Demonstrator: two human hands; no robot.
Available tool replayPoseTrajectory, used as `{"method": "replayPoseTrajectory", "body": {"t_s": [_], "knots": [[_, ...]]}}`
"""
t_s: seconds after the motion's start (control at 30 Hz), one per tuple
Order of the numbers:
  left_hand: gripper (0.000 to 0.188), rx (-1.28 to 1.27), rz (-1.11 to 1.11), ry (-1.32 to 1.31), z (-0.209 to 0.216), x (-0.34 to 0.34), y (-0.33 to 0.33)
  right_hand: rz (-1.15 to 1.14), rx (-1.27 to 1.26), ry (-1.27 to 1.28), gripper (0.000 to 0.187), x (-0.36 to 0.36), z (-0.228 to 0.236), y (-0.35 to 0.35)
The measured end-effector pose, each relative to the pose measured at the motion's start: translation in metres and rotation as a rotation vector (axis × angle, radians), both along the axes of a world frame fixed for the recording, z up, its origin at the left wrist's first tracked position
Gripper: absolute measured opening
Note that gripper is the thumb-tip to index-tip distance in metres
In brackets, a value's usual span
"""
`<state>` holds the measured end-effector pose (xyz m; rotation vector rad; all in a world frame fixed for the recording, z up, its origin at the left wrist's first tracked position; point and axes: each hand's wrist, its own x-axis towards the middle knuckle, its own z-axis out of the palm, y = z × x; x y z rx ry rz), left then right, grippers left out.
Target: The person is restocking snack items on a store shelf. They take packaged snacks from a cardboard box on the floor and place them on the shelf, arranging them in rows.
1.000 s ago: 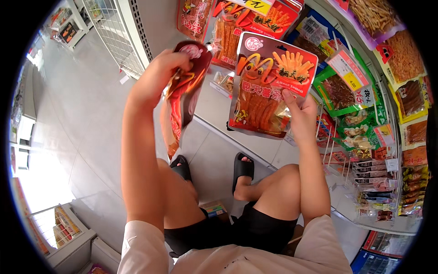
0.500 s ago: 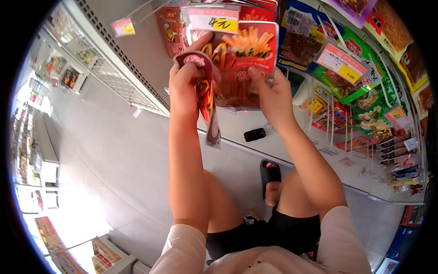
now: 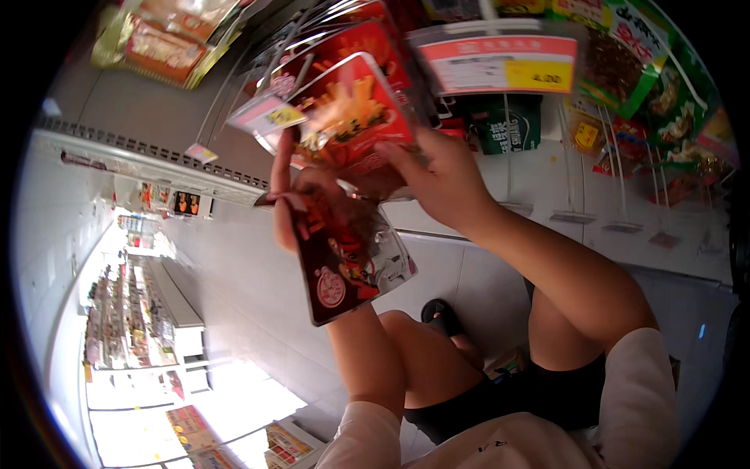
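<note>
My left hand [image 3: 291,205] grips a stack of dark red snack packets [image 3: 348,262] that hang down in front of my knees. One finger of that hand points up along a red snack packet [image 3: 353,117], which my right hand [image 3: 439,178] holds by its lower right corner up at the hanging rack. The packet shows orange strips on its front. More red packets of the same kind [image 3: 344,39] hang on a peg right behind it. I am squatting, with my knees and a black sandal [image 3: 441,314] below the hands.
A red and yellow price tag [image 3: 500,64] hangs just right of the held packet. Green snack bags [image 3: 656,70] and more metal pegs [image 3: 617,180] fill the rack to the right. White shelving runs along the left, and an aisle with stocked shelves [image 3: 133,328] lies at lower left.
Both hands have risen and closed in toward the rack. The red packet in my right hand now sits up among the hanging packets, and the left-hand stack has swung lower.
</note>
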<state>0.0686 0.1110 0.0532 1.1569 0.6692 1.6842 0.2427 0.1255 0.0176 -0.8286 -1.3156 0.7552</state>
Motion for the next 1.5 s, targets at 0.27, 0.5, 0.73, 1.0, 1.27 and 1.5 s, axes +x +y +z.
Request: {"method": "replayPoseTrajectory", "body": {"t_s": [0.27, 0.5, 0.73, 1.0, 1.27, 1.5], "knots": [[0.068, 0.023, 0.065, 0.134, 0.015, 0.027, -0.013, -0.087, 0.07, -0.017, 0.024, 0.006, 0.016, -0.002], [0.068, 0.079, 0.028, 0.157, 0.011, 0.024, -0.012, -0.121, -0.02, -0.15, 0.031, 0.008, 0.03, -0.007], [0.071, 0.101, -0.031, 0.122, 0.001, 0.016, -0.008, -0.18, 0.044, -0.146, 0.029, -0.001, 0.024, -0.004], [0.069, 0.134, -0.133, 0.128, -0.004, 0.009, 0.0, -0.169, -0.011, -0.125, 0.025, -0.003, 0.019, 0.005], [0.07, -0.015, 0.048, 0.11, 0.005, 0.013, -0.002, -0.148, -0.028, -0.077, 0.026, -0.011, 0.016, 0.004], [0.067, -0.039, 0.076, 0.183, 0.007, 0.02, -0.013, -0.121, -0.053, -0.011, 0.028, -0.016, 0.011, 0.008]]}}
